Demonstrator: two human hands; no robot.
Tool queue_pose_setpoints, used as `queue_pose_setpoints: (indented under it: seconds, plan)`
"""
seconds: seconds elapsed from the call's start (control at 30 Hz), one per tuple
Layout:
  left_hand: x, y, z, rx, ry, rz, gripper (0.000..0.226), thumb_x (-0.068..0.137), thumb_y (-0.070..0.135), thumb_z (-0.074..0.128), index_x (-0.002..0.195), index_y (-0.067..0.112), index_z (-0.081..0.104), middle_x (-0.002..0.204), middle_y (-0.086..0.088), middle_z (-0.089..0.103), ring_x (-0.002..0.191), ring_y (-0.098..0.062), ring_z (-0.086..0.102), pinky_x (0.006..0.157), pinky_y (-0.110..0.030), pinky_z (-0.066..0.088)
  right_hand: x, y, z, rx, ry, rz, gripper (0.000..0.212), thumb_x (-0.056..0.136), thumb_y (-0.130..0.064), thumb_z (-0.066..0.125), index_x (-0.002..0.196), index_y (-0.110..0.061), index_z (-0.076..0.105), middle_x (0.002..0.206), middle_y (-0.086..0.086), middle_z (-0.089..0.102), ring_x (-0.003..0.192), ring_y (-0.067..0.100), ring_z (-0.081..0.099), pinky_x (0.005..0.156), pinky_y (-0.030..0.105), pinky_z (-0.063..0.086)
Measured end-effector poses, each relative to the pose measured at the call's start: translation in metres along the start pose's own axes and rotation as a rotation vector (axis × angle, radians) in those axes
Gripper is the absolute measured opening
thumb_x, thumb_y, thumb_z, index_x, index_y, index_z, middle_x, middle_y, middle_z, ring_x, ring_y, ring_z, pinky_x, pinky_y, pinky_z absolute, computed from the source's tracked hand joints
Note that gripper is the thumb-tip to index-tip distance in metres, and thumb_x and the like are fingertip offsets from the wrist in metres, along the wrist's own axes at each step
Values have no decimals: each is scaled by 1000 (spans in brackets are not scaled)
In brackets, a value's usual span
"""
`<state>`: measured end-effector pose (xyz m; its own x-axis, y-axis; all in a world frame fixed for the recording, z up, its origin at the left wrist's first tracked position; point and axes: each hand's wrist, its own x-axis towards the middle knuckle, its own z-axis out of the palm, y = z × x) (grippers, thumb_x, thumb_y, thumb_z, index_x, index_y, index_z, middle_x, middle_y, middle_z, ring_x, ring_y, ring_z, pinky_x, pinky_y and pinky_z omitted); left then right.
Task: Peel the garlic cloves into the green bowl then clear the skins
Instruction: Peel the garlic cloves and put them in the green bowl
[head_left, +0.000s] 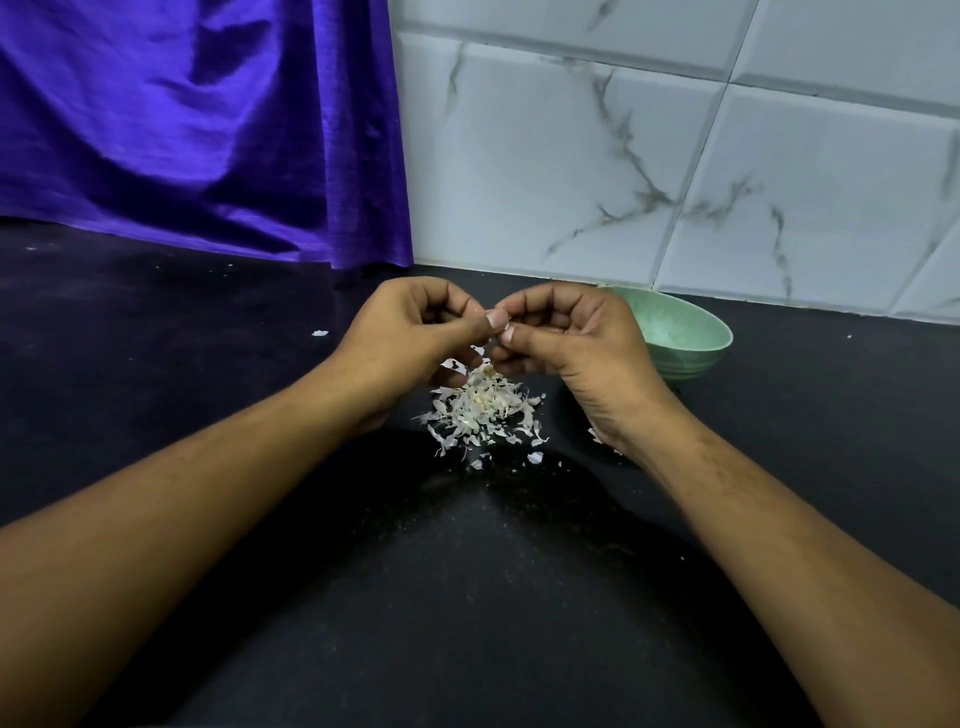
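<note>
Two bare forearms (182, 519), cut off at the bottom edge, reach over a black surface (467, 597). Just beyond them lies one loose heap of papery garlic skins (480, 410), with a few flakes partly hidden under the right wrist. Directly above the heap the left grip (415, 332) and right grip (571, 343) meet, each with fingers curled and thumb tip pinching one small garlic clove (508, 329), of which only a pale sliver shows. Behind the right grip, near the tiled wall (675, 156), stands one green bowl (691, 332), its left part and bottom hidden by that hand; one stray flake (319, 333) lies well to the left before a purple cloth (182, 130).
</note>
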<state>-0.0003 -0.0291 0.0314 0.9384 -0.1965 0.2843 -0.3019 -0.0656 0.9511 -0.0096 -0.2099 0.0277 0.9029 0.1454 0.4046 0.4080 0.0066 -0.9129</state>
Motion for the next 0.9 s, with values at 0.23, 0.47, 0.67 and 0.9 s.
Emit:
queue_pose_setpoints:
  seconds: [0.23, 0.47, 0.67, 0.9]
  plan:
    - [2, 0, -3, -133, -31, -128, 19, 81, 22, 84, 82, 11, 69, 74, -5, 71, 69, -11, 66, 59, -24, 59, 0, -1, 1, -122, -38, -80, 24, 82, 13, 76, 100, -1, 67, 79, 3, 74, 71, 17, 71, 71, 31, 62]
    - [1, 2, -3, -215, -94, -203, 24, 72, 26, 83, 86, 12, 69, 75, -5, 75, 68, -8, 71, 57, -22, 60, 0, -1, 2, -218, -33, -124, 25, 82, 8, 79, 94, -11, 68, 77, 1, 73, 70, 23, 69, 67, 27, 60]
    - [1, 2, -4, -135, -148, -190, 27, 86, 29, 77, 101, 8, 69, 80, -5, 72, 70, -9, 69, 58, -22, 59, -1, 0, 1, -161, -68, -62, 22, 84, 10, 76, 100, -3, 68, 80, 9, 72, 75, 31, 68, 75, 42, 62]
    - [5, 7, -3, -196, 2, -174, 20, 106, 22, 51, 89, 13, 54, 76, -4, 60, 62, -15, 66, 53, -30, 59, 2, -6, 0, -102, 3, 19, 5, 100, -4, 63, 99, -2, 67, 77, 6, 71, 63, 20, 71, 61, 30, 61]
